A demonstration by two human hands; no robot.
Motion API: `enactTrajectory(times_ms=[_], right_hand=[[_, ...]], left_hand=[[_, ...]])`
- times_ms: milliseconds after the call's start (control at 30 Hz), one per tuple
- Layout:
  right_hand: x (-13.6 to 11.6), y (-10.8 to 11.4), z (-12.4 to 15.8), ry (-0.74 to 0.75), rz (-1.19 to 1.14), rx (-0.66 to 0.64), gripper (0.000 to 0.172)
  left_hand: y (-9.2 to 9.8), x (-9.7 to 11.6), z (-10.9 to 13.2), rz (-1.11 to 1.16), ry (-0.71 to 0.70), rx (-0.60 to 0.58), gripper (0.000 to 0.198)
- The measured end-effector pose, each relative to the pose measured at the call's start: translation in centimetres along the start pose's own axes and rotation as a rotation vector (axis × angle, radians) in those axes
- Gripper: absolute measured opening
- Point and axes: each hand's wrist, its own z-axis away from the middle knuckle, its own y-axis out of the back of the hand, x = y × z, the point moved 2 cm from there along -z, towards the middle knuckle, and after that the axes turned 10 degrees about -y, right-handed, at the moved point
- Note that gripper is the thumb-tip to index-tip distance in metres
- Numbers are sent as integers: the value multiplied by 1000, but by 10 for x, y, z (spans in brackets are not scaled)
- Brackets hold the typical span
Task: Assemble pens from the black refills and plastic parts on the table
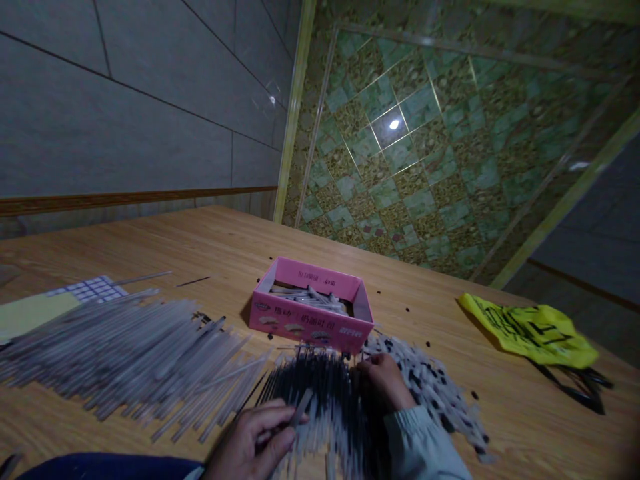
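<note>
My left hand (257,437) is closed at the bottom middle, pinching a short, flat-looking translucent grey tube (303,402) between thumb and fingers. The tube slants upward over a pile of thin dark sticks (310,377). At the right edge of that pile, my right hand (384,379) has its fingers drawn together, pointing down and left. What they hold, if anything, is too small or hidden to make out. Just beyond both hands stands an open pink cardboard box (313,330) with several grey-white tubes (320,300) inside.
Long clear plastic tubes (135,353) form a wide heap on the left. Small white and black pieces (440,390) are spread on the right. A checked cloth (97,290) and pale green sheet (37,315) lie far left, a yellow bag (535,330) far right, on the wooden table (200,237).
</note>
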Motion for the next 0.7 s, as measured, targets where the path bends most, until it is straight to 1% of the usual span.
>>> enactTrajectory(times_ms=[67,133,233,333,367,467,567,633,700], right_hand=[[4,-4,3,-8,-117,-40,29],[6,-8,8,-13,-244,-56,31],[5,-11,17,4,-435,-58,29],[0,-10,28,59,-591,-66,22],[-2,-9,32,77,-628,-72,21],[-10,-7,44,125,-676,-104,28],[-18,-5,51,159,-669,-116,21],[-24,-3,55,194,-670,-96,17],[-29,1,59,241,-688,-65,17]], left_hand=[[0,-3,1,-5,-11,-12,33],[0,-9,3,-24,8,-23,32],[2,-18,6,-62,29,0,31],[1,-17,6,-53,-10,-23,33],[0,-15,5,-43,-29,-40,34],[0,-9,3,-31,-68,-58,33],[0,-8,2,-41,-73,-62,31],[0,-8,2,-53,-83,-57,31],[0,-9,3,-73,-112,-49,30]])
